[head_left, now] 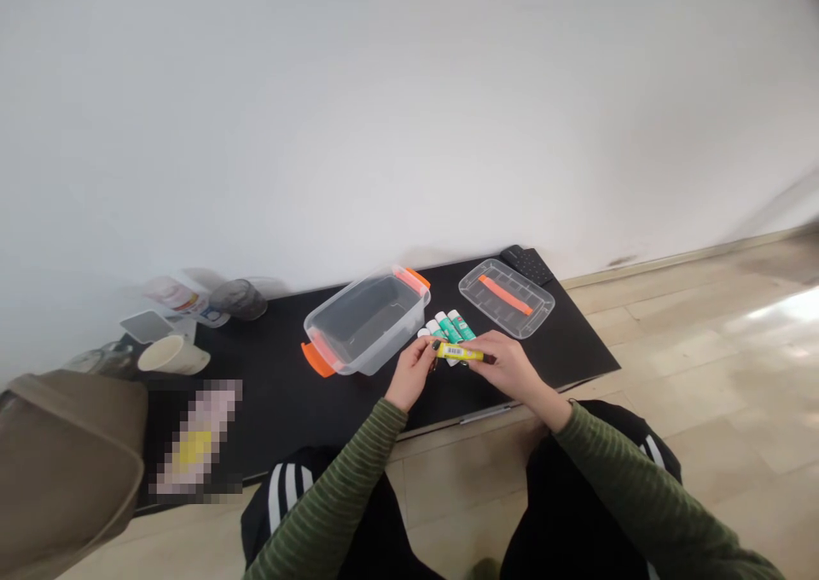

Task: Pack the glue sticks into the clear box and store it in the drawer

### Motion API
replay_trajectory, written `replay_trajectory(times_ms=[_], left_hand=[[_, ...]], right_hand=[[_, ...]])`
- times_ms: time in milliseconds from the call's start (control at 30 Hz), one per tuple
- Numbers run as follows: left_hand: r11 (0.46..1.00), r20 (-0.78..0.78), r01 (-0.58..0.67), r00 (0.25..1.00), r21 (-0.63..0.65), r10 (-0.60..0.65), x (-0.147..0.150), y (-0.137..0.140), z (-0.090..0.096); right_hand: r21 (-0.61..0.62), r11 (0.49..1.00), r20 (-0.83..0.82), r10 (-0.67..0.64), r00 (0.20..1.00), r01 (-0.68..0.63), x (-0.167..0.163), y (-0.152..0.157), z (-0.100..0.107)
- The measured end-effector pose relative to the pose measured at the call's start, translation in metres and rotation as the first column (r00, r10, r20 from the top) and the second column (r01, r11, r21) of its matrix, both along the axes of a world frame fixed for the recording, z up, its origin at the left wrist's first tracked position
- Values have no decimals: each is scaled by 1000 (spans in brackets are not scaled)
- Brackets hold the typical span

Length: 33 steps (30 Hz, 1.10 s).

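A yellow glue stick with a barcode label lies level between my two hands. My left hand pinches its left end, and my right hand grips the right end. Several green glue sticks with white caps lie side by side on the table just behind it, partly covered by my fingers. To their left stands a clear plastic box with orange latches, its top uncovered. The box's clear lid with an orange handle lies flat to the right.
On the black table, a paper cup, a glass jar and a white container stand at the left. A dark dotted object is by the wall. Brown cloth fills the lower left, near a pixelated patch.
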<state>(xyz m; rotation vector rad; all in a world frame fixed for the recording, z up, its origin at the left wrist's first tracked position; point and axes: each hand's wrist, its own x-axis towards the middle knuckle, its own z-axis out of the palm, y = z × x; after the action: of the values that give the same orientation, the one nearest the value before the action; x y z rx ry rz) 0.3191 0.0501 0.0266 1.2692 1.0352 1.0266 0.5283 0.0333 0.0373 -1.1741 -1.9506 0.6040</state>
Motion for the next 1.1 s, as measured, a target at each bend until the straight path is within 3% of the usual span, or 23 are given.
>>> replay_trajectory(times_ms=[167,400,467,533,600,700,767,833,933,1100], left_hand=[[997,-73,28,997,70,-23,-2,0,4],[999,-56,-45,997,21,46,1,0,0],[994,-73,-109,991,2,109,-2,3,-5],[984,-195,-174,965,19,175,-7,7,-9],[979,-415,-185,887,87,205,-11,10,-12],[985,-751,-67,639,162,167,-11,11,-14],[989,-879,17,460,148,124,-8,10,-15],[989,-932,67,347,135,103,-4,9,-16],[986,-954,110,285,126,91,-1,9,-17],[987,-960,125,272,96,59,-2,10,-18]], right_hand=[[-85,996,-43,-7,999,3,-1,0,1],[-107,994,98,27,995,-16,-1,2,6],[-116,993,165,-17,986,36,1,7,6],[-126,978,288,-124,950,166,4,14,4],[-131,936,442,-239,865,326,7,23,-2],[-125,869,594,-322,737,480,8,35,-12],[-116,850,638,-333,695,514,6,40,-19],[-102,845,665,-334,668,525,4,43,-25],[-73,847,691,-337,639,526,3,43,-31],[-44,840,721,-347,599,540,4,44,-37]])
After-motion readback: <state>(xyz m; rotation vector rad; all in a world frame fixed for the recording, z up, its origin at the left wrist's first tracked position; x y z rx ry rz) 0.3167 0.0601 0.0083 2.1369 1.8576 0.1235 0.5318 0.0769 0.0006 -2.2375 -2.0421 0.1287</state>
